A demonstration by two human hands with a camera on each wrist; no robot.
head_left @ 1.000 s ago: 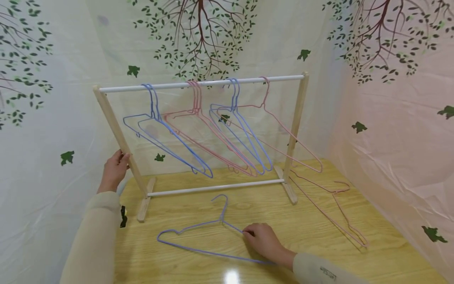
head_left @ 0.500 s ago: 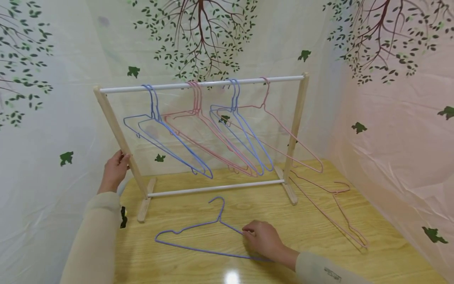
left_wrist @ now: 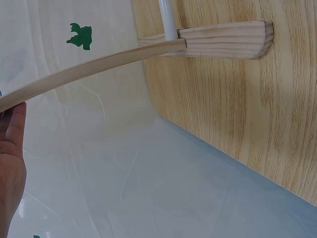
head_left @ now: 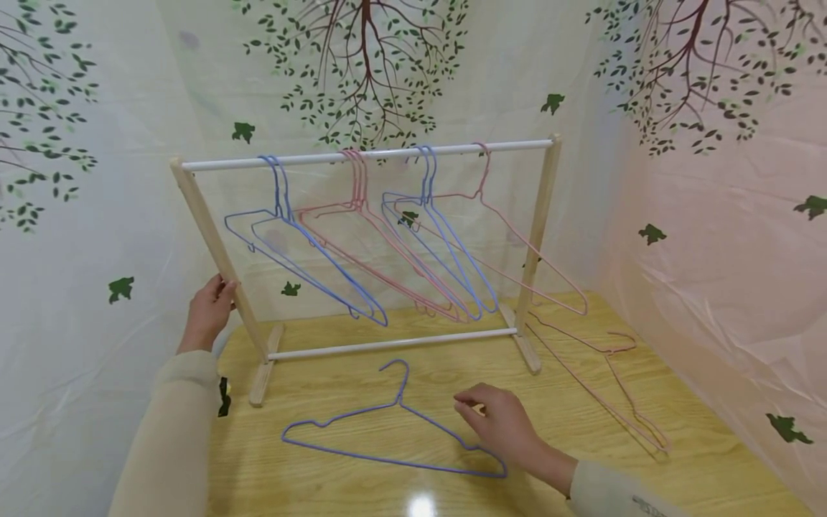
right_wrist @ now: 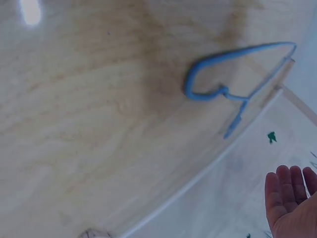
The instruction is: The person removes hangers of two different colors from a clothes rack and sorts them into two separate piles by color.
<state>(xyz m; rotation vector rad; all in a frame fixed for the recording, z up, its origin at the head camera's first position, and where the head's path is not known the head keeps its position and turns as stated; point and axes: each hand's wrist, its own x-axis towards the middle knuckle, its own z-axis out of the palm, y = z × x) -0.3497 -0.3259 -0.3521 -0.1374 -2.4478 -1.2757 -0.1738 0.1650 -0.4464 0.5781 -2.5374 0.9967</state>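
My left hand (head_left: 209, 312) grips the left wooden post (head_left: 209, 240) of a small clothes rack, thumb on the near side; in the left wrist view its fingers (left_wrist: 17, 121) lie against the post (left_wrist: 94, 69). A blue wire hanger (head_left: 362, 455) lies flat on the table in front of the rack, its hook toward the rack. Beside that hanger's right shoulder, my right hand (head_left: 500, 424) is raised with nothing in it, thumb and index apart. The right wrist view shows the blue hanger (right_wrist: 237, 52) on the tabletop and the right hand's fingers (right_wrist: 285, 186) extended, away from it.
From the rack's white top rail (head_left: 226, 164) hang several blue and pink hangers in colour groups, with a lone pink hanger (head_left: 483, 172) at the right end. Another pink hanger (head_left: 607, 350) lies on the table by the rack's right foot (head_left: 526, 352). Leaf-printed sheeting encloses the table.
My right hand first shifted the blue hanger slightly left, then let go of it and drew back to the right and up. The left hand stays on the post.
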